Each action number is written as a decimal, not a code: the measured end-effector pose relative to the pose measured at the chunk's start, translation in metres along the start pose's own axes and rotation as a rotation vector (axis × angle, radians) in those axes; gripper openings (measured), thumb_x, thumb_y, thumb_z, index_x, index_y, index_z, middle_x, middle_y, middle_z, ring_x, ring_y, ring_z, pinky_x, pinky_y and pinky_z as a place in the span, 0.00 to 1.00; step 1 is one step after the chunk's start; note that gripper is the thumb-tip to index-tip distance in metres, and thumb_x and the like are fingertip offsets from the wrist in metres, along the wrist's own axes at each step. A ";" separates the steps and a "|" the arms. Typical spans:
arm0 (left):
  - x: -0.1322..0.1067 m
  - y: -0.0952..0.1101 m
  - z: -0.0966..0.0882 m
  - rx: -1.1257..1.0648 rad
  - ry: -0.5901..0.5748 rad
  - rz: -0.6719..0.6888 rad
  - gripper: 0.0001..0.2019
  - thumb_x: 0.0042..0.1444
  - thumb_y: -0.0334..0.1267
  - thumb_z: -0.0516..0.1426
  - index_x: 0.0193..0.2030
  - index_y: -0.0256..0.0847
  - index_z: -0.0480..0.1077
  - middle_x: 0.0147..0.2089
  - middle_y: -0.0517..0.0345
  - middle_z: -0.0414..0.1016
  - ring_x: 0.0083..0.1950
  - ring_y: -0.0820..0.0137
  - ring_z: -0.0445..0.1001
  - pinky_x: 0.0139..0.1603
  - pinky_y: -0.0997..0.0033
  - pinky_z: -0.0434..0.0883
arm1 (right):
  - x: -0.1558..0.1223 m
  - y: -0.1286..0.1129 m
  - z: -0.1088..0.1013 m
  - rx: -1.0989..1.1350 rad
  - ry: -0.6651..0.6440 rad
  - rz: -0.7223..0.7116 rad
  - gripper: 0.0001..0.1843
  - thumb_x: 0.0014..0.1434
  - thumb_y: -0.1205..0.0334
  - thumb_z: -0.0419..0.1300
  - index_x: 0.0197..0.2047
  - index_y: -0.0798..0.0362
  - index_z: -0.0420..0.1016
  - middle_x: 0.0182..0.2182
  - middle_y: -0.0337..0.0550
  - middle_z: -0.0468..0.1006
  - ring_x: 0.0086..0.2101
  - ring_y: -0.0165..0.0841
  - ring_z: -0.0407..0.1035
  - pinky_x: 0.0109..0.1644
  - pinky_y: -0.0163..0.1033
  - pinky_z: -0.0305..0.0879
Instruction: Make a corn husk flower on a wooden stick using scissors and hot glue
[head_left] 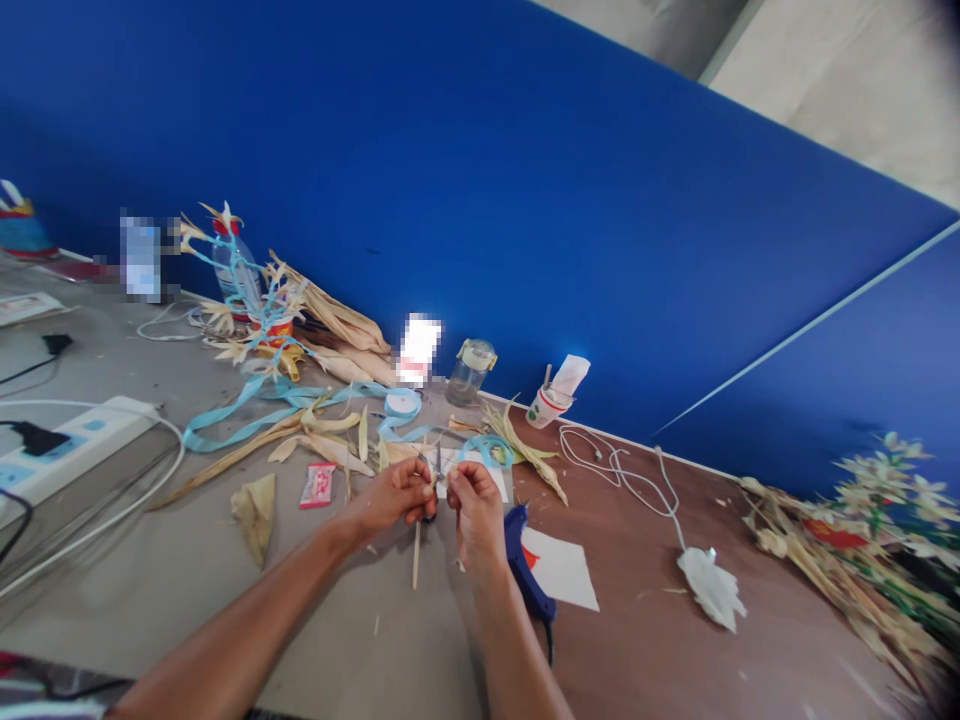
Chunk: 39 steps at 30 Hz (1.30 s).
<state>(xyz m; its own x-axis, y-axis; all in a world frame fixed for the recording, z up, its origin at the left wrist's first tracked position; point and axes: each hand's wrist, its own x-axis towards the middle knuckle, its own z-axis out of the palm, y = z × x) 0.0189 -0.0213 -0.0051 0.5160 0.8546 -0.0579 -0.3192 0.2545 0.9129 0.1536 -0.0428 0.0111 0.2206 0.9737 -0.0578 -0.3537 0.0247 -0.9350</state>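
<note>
My left hand [409, 490] and my right hand [476, 500] face each other close together over the table, both with fingers pinched. Whatever sits between the fingertips is too small and too blurred to name. A thin pale stick [416, 560] shows just below my left fingers; I cannot tell whether that hand touches it. Beyond the fingertips is a grey metal thing, perhaps scissors, partly hidden. Right of my right hand lies a dark blue glue gun [531, 570] on white paper [570, 575]. Light blue ribbon [491, 450] curls behind my hands.
Dry corn husks [330, 425] and a ribbon roll [403, 402] lie behind. A bottle [238, 265], glass jar [471, 372] and paper cup [547, 408] stand near the blue partition [480, 200]. At left is a power strip [82, 450] with cables; at right, a husk flower bundle [840, 560].
</note>
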 end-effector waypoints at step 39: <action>-0.004 0.005 0.003 -0.202 -0.073 -0.044 0.17 0.44 0.41 0.66 0.31 0.37 0.63 0.21 0.59 0.72 0.16 0.84 0.54 0.20 0.80 0.49 | -0.011 -0.003 0.012 0.103 -0.083 0.035 0.11 0.44 0.61 0.66 0.27 0.53 0.66 0.16 0.28 0.65 0.15 0.20 0.55 0.20 0.28 0.51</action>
<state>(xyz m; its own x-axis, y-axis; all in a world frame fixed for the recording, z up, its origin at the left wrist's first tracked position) 0.0176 -0.0249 0.0007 0.5865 0.8077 -0.0597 -0.4444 0.3826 0.8100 0.1408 -0.0507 0.0186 0.1322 0.9896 -0.0566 -0.4526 0.0095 -0.8917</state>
